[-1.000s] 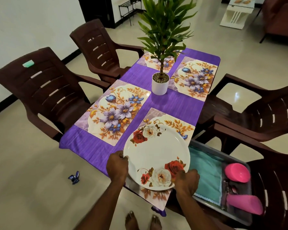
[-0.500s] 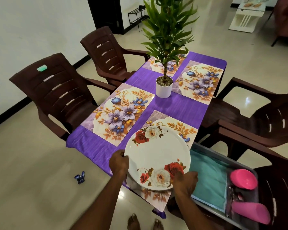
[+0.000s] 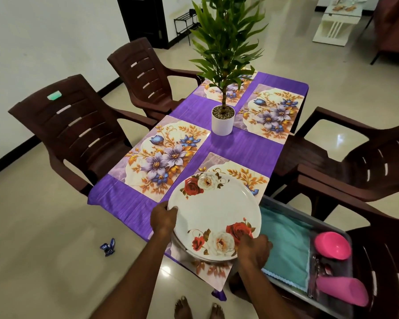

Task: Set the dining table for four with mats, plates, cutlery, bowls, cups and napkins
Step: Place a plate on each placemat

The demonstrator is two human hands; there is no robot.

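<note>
Both hands, left hand (image 3: pixel 162 218) and right hand (image 3: pixel 253 247), grip the plates (image 3: pixel 213 211) by the rim, keeping them steady above the mat (image 3: pixel 244 174).

Head camera looks steeply down, close over the table's (image 3: pixel 228 148) near end.

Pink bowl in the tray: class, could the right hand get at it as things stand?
Probably yes, once it lets go. The right hand is busy holding the plates. The pink bowl lies uncovered in the tray just to that hand's right, with nothing between them.
</note>
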